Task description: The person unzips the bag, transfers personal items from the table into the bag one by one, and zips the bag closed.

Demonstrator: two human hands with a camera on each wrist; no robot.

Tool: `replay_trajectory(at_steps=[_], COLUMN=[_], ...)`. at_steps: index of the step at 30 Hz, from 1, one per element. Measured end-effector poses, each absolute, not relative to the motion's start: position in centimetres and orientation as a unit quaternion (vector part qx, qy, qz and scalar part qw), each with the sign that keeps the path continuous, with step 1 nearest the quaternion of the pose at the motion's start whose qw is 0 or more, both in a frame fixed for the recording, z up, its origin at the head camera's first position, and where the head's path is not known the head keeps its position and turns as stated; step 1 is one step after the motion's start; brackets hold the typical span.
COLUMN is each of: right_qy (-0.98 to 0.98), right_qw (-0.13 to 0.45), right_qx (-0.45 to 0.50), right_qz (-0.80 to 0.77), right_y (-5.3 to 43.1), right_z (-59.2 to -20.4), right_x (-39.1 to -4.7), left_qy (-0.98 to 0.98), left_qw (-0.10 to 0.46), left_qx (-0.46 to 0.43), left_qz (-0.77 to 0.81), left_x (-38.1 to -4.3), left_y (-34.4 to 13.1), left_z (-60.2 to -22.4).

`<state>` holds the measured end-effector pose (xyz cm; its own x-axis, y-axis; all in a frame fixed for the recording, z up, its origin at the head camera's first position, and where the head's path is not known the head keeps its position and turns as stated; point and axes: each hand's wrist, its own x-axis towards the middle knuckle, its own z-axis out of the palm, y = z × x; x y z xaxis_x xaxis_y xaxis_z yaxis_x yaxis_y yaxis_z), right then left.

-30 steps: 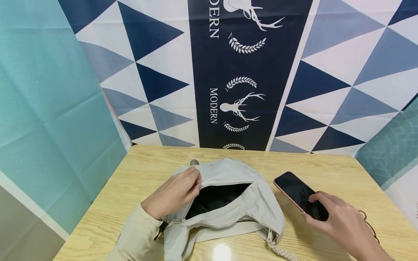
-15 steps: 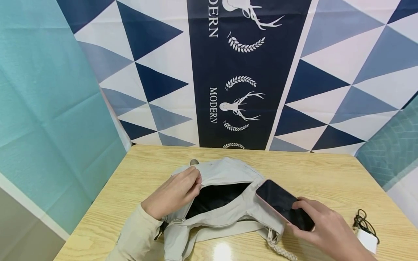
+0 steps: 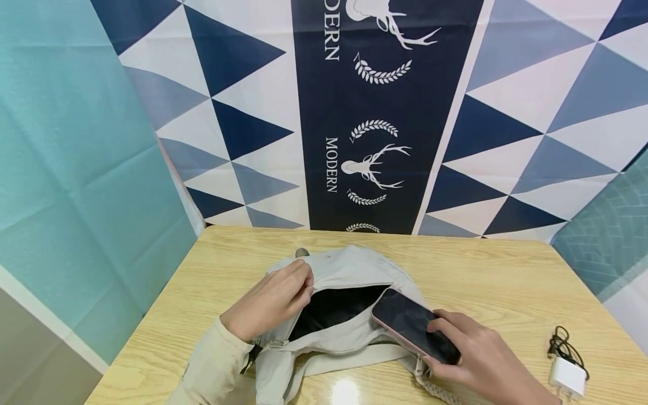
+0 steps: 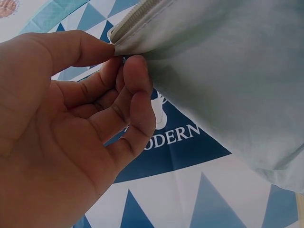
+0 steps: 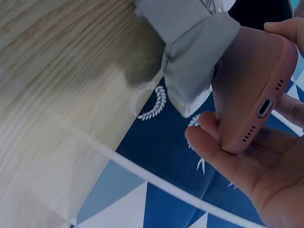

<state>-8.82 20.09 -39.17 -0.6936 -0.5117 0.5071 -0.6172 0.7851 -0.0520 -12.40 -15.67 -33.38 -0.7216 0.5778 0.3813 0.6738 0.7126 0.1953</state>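
A light grey fabric bag (image 3: 354, 264) lies on the table, its zipped mouth gaping over a black lining (image 3: 334, 312). My left hand (image 3: 275, 295) pinches the zip edge at the mouth's left side; the left wrist view shows thumb and fingertips meeting on the bag's cloth (image 4: 228, 76). In my right hand (image 3: 476, 351) is a smartphone (image 3: 412, 323) in a pink case, gripped by its lower end, screen up. Its far end overlaps the right corner of the bag's mouth. The right wrist view shows the phone's charging port end, with my right hand (image 5: 266, 166) around it.
A white charger (image 3: 568, 376) with a coiled black cable (image 3: 564, 346) lies at the table's right side. A braided cord (image 3: 437, 391) hangs from the bag's right end. Behind the wooden table (image 3: 506, 270) hangs a patterned cloth (image 3: 364, 112).
My right hand has carried the smartphone leftward, from beside the bag to over the right corner of its mouth. The charger has come into view. My left hand keeps its place.
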Motion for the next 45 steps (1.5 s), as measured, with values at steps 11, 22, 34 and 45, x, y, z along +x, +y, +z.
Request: replay_trajectory(at_steps=[11, 22, 34, 45], right_qy=[-0.892, -0.895, -0.896, -0.889], right_qw=[0.235, 0.185, 0.15, 0.148], right_qx=[0.374, 0.395, 0.412, 0.429], right_qz=[0.095, 0.095, 0.069, 0.064], right_y=[16.4, 12.9, 10.4, 8.8], right_z=[-39.2, -39.8, -40.3, -40.9], right_x=[-10.7, -12.2, -13.2, -14.2], left_qy=[-0.918, -0.915, -0.916, -0.917], left_qw=[0.142, 0.141, 0.143, 0.135], left_qx=[-0.336, -0.339, -0.339, -0.333], left_qz=[-0.157, -0.166, -0.16, -0.173], left_x=[-12.4, -12.3, -12.4, -12.5], left_y=[-15.7, -15.6, -15.5, -15.7], left_z=[-33.5, -33.3, -33.2, -33.0])
